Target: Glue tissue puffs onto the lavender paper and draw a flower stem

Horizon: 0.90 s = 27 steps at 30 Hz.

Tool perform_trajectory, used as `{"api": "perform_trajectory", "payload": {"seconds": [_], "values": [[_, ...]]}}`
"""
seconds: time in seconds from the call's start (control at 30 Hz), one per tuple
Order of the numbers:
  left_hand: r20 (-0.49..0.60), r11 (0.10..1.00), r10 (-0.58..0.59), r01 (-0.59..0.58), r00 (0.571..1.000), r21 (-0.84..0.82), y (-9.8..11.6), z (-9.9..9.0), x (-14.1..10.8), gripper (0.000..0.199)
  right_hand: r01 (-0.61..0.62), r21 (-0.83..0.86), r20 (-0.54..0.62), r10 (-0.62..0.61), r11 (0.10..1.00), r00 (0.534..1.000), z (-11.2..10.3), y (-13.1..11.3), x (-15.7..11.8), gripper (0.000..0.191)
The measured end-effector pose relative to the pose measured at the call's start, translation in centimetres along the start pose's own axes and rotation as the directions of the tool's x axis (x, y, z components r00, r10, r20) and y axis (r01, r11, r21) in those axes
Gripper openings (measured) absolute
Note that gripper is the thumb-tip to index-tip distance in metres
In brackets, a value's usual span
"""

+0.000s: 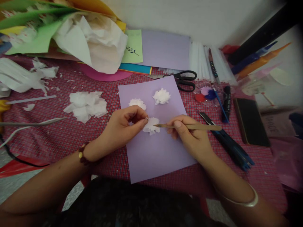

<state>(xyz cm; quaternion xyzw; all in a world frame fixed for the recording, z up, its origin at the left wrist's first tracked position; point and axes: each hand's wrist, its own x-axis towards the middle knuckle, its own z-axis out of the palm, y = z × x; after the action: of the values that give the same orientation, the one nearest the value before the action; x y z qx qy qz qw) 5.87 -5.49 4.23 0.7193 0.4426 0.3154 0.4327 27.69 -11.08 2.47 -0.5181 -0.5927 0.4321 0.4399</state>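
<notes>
A purple sheet of paper (158, 154) lies at a slant in front of me, with three ruffled white paper flowers on it. My left hand (127, 124) pinches the left edge of the nearest paper flower (151, 127). In my right hand (187, 132) is a slim tan stick (199, 126) with a pointed, darker tip; I cannot tell whether it is a brush or a pencil. Its tip rests on or just over that flower's middle. The second flower (137, 103) sits partly behind my left hand, while the third flower (161, 96) stands farther back to the right.
Black-handled scissors (186, 80) lie behind the sheet. To the right are a utility knife (227, 142) with its blade out, a black marker (226, 104) and a dark phone-like slab (251, 121). Torn white paper (86, 105) and a glue gun (3, 106) are at left.
</notes>
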Motion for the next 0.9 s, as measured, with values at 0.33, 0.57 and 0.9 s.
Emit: {"api": "perform_trajectory", "payload": {"seconds": [0.33, 0.57, 0.9], "values": [[-0.021, 1.0, 0.027, -0.027, 0.999, 0.0, 0.28, -0.12, -0.12, 0.004, -0.022, -0.008, 0.079, 0.022, 1.0, 0.997, 0.0, -0.2, 0.16, 0.022], [-0.022, 1.0, 0.018, -0.018, 1.0, -0.001, 0.13, -0.07, -0.13, 0.004, -0.014, 0.04, 0.102, 0.009, 0.999, 0.995, 0.04, -0.24, 0.19, 0.023], [-0.012, 0.994, 0.067, -0.066, 0.998, 0.086, 0.3, -0.2, -0.3, 0.005, 0.085, -0.071, 0.134, -0.075, 0.994, 0.988, 0.11, -0.45, 0.05, 0.023]]}}
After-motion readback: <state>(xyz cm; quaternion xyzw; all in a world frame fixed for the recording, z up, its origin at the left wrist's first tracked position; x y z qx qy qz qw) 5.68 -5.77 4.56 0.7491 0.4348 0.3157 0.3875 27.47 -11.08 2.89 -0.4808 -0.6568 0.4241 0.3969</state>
